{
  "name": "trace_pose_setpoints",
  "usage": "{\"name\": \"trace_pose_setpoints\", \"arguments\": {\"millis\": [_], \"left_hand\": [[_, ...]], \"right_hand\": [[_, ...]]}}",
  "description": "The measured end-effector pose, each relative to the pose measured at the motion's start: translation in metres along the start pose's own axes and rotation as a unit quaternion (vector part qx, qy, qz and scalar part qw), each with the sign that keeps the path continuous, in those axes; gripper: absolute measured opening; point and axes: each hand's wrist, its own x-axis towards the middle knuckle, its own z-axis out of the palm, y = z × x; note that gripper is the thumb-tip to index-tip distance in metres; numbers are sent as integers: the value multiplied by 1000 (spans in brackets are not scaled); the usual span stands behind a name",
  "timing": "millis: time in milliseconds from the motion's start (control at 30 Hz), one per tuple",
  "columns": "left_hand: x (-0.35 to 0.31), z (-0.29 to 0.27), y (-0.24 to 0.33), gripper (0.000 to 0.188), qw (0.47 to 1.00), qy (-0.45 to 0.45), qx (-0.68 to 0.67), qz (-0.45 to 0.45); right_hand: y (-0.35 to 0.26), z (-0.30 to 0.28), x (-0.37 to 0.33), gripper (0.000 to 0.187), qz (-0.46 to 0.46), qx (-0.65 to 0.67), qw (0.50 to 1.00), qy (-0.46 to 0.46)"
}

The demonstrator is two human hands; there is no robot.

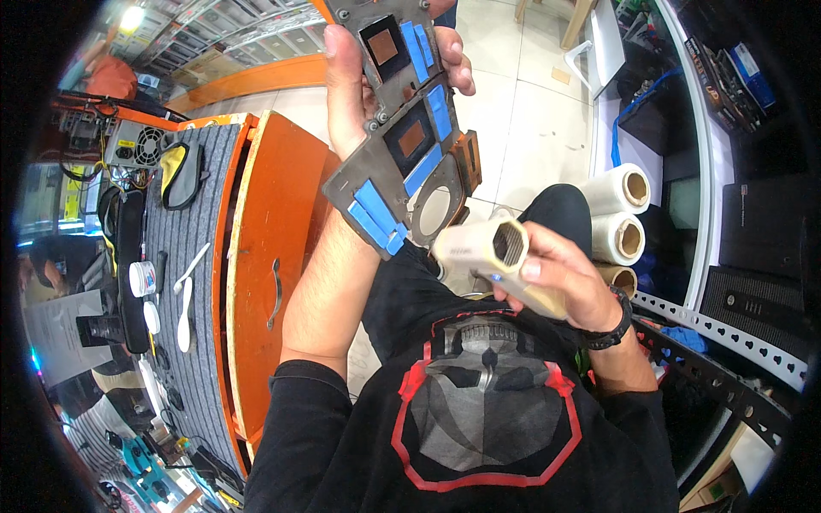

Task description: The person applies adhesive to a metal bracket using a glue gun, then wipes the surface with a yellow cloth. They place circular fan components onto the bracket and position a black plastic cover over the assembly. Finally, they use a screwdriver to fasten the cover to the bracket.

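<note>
My left hand (346, 90) is raised at the upper middle, closed round a laptop heatsink (369, 161). The heatsink is a dark metal plate with two square copper contact faces, strips of blue thermal pad and a round opening near its lower end. Copper-coloured fins show along its right edge. Below and to the right, my right hand (560, 269) grips a cream-coloured hair dryer (475, 248) by its handle. A ribbed grille shows in the dryer's end facing up, and its other end is near the heatsink's lower edge. A small blue switch sits by my fingers.
An orange workbench (286, 192) with a grey striped mat stands at left, holding a white jar (143, 279), white plastic spatulas (185, 316) and a power supply unit (137, 144). Rolls of clear film (611, 190) stand at right beside a metal-edged shelf (718, 333).
</note>
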Motion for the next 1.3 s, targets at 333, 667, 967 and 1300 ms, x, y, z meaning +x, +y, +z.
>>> {"name": "trace_pose_setpoints", "arguments": {"millis": [333,667,967,1300], "left_hand": [[-6,17,-1,94,993,92,-77,-10],[-10,-33,24,100,995,51,-83,-3],[-15,-57,15,85,962,120,-245,30],[-18,-48,-8,72,942,198,-250,107]], "right_hand": [[-2,-6,4,29,-17,-6,999,29],[7,-37,-11,58,-127,9,992,20],[10,-44,-22,79,-193,74,978,-5],[26,-6,-17,55,-387,-142,911,-11]]}}
